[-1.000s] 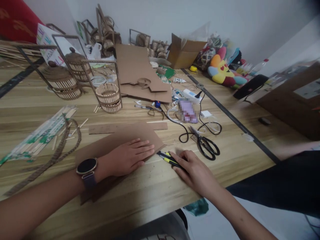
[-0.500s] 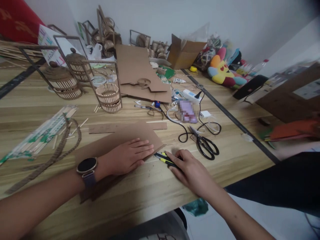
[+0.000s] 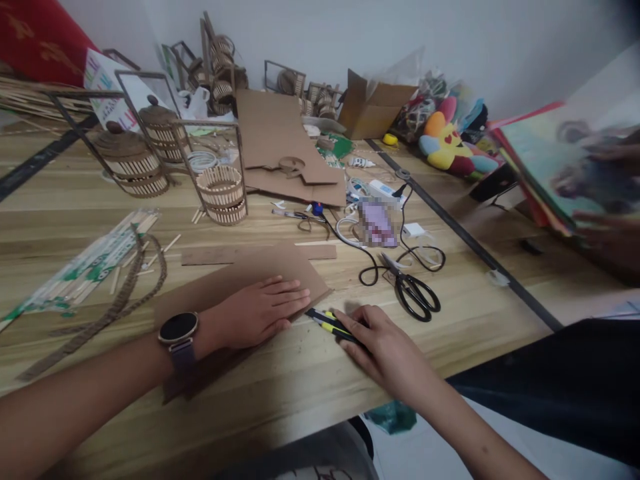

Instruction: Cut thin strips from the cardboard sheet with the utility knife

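Observation:
My left hand [image 3: 267, 308] lies flat on a piece of brown cardboard [image 3: 287, 263], its fingers stretched out to the right. In my right hand [image 3: 383, 340] is a black and yellow utility knife [image 3: 330, 323], held low over the table just off the cardboard's right edge. The knife's tip points at my left fingertips. A pair of black-handled scissors [image 3: 417, 297] lies open to the right of that hand. Behind the cardboard rests a narrow cardboard strip [image 3: 225, 255].
Small slatted buckets with tall handles [image 3: 220, 193] stand at the back left. Packets of wooden sticks [image 3: 95, 260] lie at left. A power strip [image 3: 385, 192] and cables sit behind the scissors. At right, another person's hands hold colourful sheets [image 3: 545, 153].
The coloured sheets in another person's hands have come up at the right, from low on the table. Both my hands stay almost where they were; the view has shifted slightly.

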Demonstrator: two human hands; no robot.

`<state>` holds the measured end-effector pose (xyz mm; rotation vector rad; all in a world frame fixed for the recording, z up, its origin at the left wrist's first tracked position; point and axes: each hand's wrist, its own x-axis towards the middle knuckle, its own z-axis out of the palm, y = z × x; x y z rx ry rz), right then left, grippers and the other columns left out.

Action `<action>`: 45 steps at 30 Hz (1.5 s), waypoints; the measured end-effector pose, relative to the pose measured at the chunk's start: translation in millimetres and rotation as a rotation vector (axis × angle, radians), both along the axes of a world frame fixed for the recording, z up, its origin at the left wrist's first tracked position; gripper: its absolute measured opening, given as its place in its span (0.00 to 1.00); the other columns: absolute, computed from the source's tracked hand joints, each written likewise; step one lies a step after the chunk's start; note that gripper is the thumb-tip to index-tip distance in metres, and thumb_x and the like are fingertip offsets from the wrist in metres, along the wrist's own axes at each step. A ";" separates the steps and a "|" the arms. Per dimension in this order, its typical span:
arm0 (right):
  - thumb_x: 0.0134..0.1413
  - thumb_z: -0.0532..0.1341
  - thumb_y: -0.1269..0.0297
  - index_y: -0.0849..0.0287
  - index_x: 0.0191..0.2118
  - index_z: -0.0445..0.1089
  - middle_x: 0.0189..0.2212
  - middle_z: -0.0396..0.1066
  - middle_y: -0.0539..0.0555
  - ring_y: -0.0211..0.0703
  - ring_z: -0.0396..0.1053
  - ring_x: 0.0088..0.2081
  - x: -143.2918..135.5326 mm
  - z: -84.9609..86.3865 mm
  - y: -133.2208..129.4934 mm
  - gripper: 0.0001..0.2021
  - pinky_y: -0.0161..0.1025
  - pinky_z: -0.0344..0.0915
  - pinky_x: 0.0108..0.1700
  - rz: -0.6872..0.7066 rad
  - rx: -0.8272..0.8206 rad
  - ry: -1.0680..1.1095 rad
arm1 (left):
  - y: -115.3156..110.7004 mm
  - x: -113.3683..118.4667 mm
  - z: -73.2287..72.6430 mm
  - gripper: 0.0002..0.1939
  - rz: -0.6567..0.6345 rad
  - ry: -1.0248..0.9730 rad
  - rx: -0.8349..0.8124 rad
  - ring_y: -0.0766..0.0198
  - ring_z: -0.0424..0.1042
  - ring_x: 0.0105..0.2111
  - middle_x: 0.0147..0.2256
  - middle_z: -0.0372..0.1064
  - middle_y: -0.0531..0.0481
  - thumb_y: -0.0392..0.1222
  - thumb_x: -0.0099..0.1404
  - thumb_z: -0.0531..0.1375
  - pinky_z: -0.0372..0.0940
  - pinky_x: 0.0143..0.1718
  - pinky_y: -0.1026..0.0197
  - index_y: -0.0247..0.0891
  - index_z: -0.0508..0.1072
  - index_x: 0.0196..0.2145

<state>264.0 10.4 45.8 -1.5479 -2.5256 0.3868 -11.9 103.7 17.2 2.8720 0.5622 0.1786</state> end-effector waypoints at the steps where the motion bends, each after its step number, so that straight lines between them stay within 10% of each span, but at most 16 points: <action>1: 0.63 0.55 0.67 0.65 0.61 0.64 0.43 0.65 0.64 0.54 0.67 0.44 -1.3 0.3 0.0 0.21 0.51 0.71 0.46 0.004 -0.001 -0.005 | -0.1 0.1 0.6 0.25 0.000 0.001 0.000 0.63 0.47 0.67 0.67 0.52 0.52 0.49 0.77 0.40 0.36 0.67 0.57 0.39 0.52 0.67; 28: 0.63 0.57 0.65 0.60 0.61 0.63 0.42 0.66 0.62 0.52 0.66 0.44 -15.6 -16.8 -2.6 0.22 0.47 0.71 0.43 -0.009 0.113 0.118 | -17.6 -12.3 12.8 0.29 0.026 0.051 0.156 0.53 0.43 0.68 0.68 0.47 0.42 0.50 0.73 0.49 0.37 0.67 0.48 0.34 0.53 0.66; 36: 0.63 0.57 0.62 0.59 0.60 0.65 0.42 0.67 0.61 0.53 0.66 0.43 -13.0 -8.8 49.1 0.21 0.48 0.69 0.44 -0.017 0.224 0.147 | 5.1 -2.2 24.3 0.24 0.208 -0.025 0.329 0.47 0.47 0.67 0.67 0.51 0.40 0.40 0.73 0.46 0.43 0.65 0.42 0.31 0.57 0.64; 45: 0.61 0.58 0.63 0.56 0.62 0.64 0.44 0.66 0.60 0.52 0.66 0.46 -7.4 -18.6 87.4 0.23 0.49 0.66 0.49 0.060 0.099 0.034 | 26.0 -24.3 -0.7 0.28 0.164 0.033 0.195 0.53 0.52 0.66 0.65 0.55 0.44 0.53 0.76 0.39 0.47 0.65 0.47 0.36 0.60 0.64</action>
